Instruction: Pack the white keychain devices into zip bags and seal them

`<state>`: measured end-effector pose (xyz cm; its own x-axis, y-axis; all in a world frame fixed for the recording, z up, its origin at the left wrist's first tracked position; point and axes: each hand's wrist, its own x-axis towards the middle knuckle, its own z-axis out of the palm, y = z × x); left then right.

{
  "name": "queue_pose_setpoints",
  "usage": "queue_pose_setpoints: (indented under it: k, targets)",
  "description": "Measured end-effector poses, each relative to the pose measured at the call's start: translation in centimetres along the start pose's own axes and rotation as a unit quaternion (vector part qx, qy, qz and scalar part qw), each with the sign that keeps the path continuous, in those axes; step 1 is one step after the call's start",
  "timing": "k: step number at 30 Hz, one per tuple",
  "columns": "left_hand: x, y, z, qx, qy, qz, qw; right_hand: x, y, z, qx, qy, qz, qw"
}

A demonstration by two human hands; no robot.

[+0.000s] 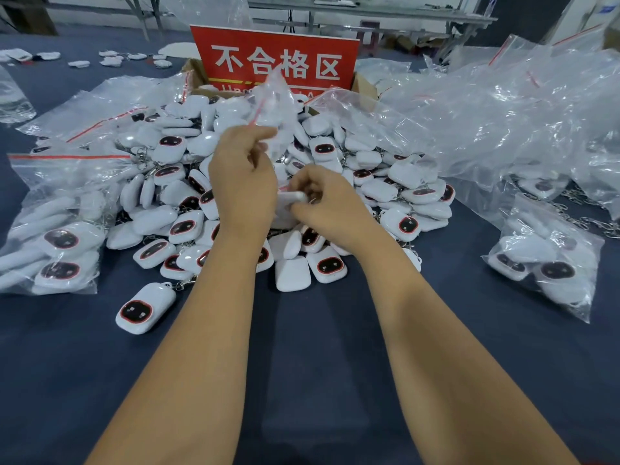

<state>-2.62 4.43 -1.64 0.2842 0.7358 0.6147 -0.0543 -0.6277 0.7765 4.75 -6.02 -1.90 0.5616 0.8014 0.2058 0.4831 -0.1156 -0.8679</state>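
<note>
A big heap of white keychain devices [315,182] with dark red-rimmed faces lies on the blue table. Over the heap, my left hand [243,182] pinches a clear zip bag [273,105] with a red seal strip, holding it upright. Just to its right, my right hand [322,203] grips one white keychain device [293,196] at the bag's lower edge. Whether the device is inside the bag is hidden by my fingers.
Filled zip bags lie at the left [57,229] and right [543,256]. A pile of empty clear bags [503,112] spreads at the back right. A red sign [278,58] stands in a cardboard box behind the heap. One loose device [146,308] lies near my left forearm.
</note>
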Motion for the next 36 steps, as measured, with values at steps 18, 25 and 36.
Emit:
queue_pose_setpoints:
  k: [18,25,36]
  targets:
    - [-0.2,-0.7,0.6,0.175,-0.224,-0.019,0.959,0.6,-0.1,-1.4,0.301,0.199,-0.006,0.933]
    - [-0.2,-0.2,0.3,0.042,-0.231,-0.097,0.967,0.9,0.0,-0.4,0.301,0.140,0.023,0.943]
    - [-0.2,-0.1,0.3,-0.077,-0.185,-0.203,0.958,1.2,0.6,-0.4,0.272,0.188,0.056,0.942]
